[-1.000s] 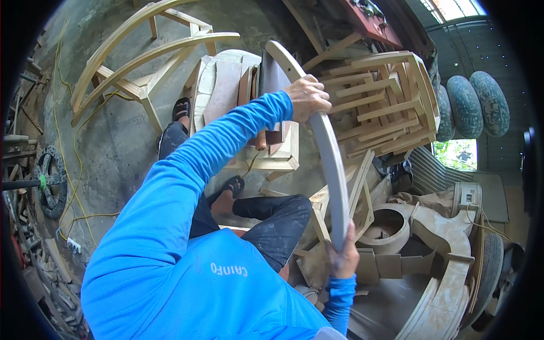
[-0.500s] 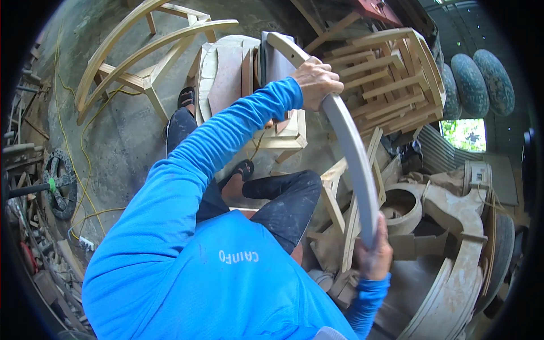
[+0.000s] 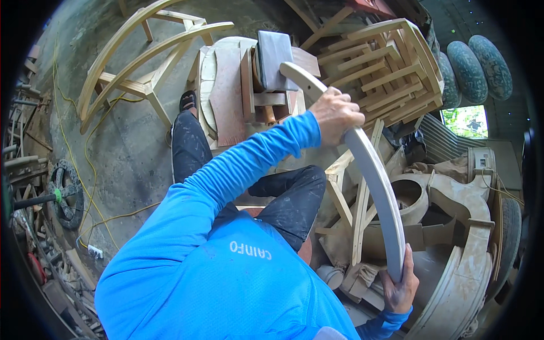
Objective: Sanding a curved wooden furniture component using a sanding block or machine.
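Note:
A long curved piece of wood (image 3: 378,192), pale along its edge and grey on its broad face, runs from the upper middle down to the right. Around its upper part my left hand (image 3: 335,117) is closed, knuckles up. My right hand (image 3: 400,285) grips the lower end, thumb on one side and fingers on the other. A small dark hole shows near the upper tip. That tip appears to overlap a flat grey rectangular pad (image 3: 275,55); whether they touch I cannot tell. The pad sits beside upright wooden boards (image 3: 231,116) in front of me.
A slatted wooden frame (image 3: 385,73) stands at the far right, with a curved-arm wooden frame (image 3: 148,85) at the far left. Yellow cords (image 3: 85,170) cross the concrete floor. Carved wooden parts (image 3: 464,198) and a tyre (image 3: 509,232) crowd the right side.
Both hands have carried the curved piece to the right and nearer to me. Its upper tip has shifted down across the grey pad, which now shows more fully.

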A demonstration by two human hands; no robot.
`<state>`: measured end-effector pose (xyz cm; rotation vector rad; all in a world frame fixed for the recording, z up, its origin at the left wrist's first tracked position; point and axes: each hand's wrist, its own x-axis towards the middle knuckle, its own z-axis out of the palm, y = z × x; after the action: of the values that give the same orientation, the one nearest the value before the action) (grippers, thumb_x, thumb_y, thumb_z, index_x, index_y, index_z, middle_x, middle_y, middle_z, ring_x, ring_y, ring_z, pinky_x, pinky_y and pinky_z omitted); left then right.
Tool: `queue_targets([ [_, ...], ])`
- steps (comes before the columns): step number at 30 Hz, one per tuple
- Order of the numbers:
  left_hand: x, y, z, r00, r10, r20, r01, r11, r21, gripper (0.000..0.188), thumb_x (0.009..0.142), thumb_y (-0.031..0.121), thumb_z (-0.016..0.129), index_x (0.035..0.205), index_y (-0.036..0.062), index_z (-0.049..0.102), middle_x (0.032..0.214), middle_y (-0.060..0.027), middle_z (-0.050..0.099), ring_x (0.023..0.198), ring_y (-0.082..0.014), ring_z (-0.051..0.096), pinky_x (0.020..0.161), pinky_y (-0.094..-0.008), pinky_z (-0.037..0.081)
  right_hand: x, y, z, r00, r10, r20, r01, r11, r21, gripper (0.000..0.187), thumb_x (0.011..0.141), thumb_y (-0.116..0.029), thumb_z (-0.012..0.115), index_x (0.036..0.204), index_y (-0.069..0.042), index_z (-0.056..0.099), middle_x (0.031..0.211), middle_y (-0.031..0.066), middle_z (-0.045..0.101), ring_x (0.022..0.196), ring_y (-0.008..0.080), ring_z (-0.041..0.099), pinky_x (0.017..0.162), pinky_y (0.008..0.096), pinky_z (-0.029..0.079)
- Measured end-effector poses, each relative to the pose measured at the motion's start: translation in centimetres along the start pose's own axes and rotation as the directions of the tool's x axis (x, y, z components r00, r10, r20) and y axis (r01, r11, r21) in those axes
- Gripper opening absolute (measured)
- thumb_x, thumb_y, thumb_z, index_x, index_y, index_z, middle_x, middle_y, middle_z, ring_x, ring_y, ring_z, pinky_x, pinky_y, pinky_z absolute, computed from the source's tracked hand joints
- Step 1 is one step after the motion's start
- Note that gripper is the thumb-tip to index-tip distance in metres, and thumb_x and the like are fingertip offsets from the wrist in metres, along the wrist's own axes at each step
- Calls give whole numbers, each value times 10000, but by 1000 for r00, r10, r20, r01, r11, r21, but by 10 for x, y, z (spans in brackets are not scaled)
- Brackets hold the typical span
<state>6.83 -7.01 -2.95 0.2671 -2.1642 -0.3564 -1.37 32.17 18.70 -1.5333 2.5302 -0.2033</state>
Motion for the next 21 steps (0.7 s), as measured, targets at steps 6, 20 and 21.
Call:
queue_targets([
  [6,11,-66,-9,997,-11,81,7,999,49,364,604,243,876,933,233,720,958,8,706,1014,-241,681,944,-465,472,51,-14,37,997,-44,-61,43,999,-16,877,780,-19,821,1559,-68,423,1076,289,712,958,426,737,816,426,569],
  [20,-25,-214,-1,968,75,241,-139,956,257,348,587,142,822,902,166,675,965,-34,650,1051,-264,607,1070,-427,422,152,-11,280,991,-85,-101,112,948,299,828,879,-169,803,1578,-64,370,1287,319,648,1129,445,692,911,430,574],
  [21,-25,-208,-3,966,70,248,-137,955,262,348,587,142,822,902,166,675,965,-34,650,1051,-264,607,1070,-427,422,146,-9,281,991,-88,-97,114,945,307,828,879,-169,803,1578,-64,370,1287,319,648,1129,445,692,911,430,574],
])
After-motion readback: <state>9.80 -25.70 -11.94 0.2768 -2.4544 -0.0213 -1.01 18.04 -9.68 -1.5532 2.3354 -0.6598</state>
